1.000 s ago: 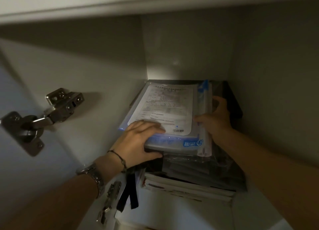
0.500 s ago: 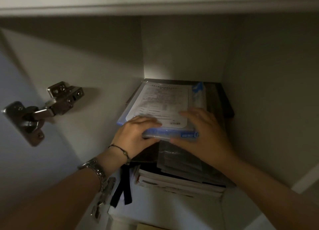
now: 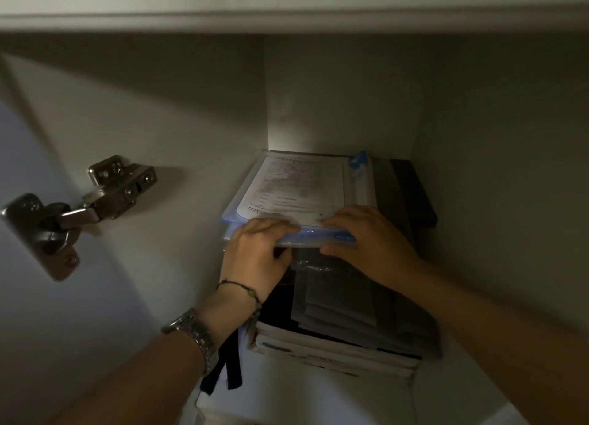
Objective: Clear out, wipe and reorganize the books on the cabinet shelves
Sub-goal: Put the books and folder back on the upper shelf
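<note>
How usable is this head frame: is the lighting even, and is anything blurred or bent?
Head view: dim and uneven, brightest on the clear blue plastic document folder, whose printed text is too soft to read; the dark stack of books below loses detail in shadow; the metal door hinge casts a hard shadow; wide-angle bending curves the cabinet's top edge.

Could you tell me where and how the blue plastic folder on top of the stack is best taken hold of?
Probably by its near edge, from the open front. The folder lies flat on top of the stack, with walls close on both sides. Its near edge overhangs, leaving room for thumbs below and fingers on top, as the left hand and right hand already sit.
</note>
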`<state>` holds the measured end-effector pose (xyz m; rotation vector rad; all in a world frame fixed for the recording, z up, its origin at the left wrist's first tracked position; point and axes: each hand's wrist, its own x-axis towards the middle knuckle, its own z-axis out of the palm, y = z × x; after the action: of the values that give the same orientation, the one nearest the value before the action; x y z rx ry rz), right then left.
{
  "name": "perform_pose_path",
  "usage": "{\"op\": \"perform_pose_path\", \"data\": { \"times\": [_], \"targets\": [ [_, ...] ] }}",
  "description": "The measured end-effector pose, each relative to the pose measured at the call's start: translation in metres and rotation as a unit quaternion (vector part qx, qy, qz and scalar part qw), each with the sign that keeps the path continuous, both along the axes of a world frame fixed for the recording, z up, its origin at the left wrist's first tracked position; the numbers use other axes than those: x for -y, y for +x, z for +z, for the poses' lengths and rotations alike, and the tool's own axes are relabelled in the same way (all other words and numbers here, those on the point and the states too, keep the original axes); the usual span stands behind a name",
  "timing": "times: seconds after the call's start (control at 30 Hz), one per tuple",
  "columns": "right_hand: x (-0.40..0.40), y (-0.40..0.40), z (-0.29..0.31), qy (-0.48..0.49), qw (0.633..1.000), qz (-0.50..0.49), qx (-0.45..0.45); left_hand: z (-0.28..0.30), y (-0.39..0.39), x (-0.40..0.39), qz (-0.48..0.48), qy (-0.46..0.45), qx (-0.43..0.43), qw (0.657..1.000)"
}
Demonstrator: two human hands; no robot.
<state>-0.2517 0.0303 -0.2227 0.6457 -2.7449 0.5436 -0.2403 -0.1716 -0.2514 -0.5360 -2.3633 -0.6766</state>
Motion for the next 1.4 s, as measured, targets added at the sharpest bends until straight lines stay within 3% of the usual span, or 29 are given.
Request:
{"op": "perform_pose_path", "data": {
  "times": [0.13,0.4,0.73,1.07,1.4],
  "targets": [
    [0.005,-0.014,0.0,0.046,0.997,-0.058,-0.029,0.004,-0.012,0.006,0.032,-0.012,-0.014,0.999],
    [0.02,-0.034,-0.002,-0.012,0.997,-0.073,0.006,0.006,-0.032,0.015,0.066,-0.01,-0.041,0.997],
    [0.023,-0.03,0.0,-0.007,0.996,-0.088,-0.003,0.007,-0.031,0.022,0.111,0.01,0.028,0.993],
    [0.021,-0.003,0.02,0.073,0.991,-0.108,-0.037,0.022,-0.012,0.017,0.122,-0.014,0.143,0.982],
    [0.008,0.067,0.019,0.016,0.997,-0.062,-0.038,0.015,0.042,0.016,0.074,-0.041,0.17,0.982]
  ]
}}
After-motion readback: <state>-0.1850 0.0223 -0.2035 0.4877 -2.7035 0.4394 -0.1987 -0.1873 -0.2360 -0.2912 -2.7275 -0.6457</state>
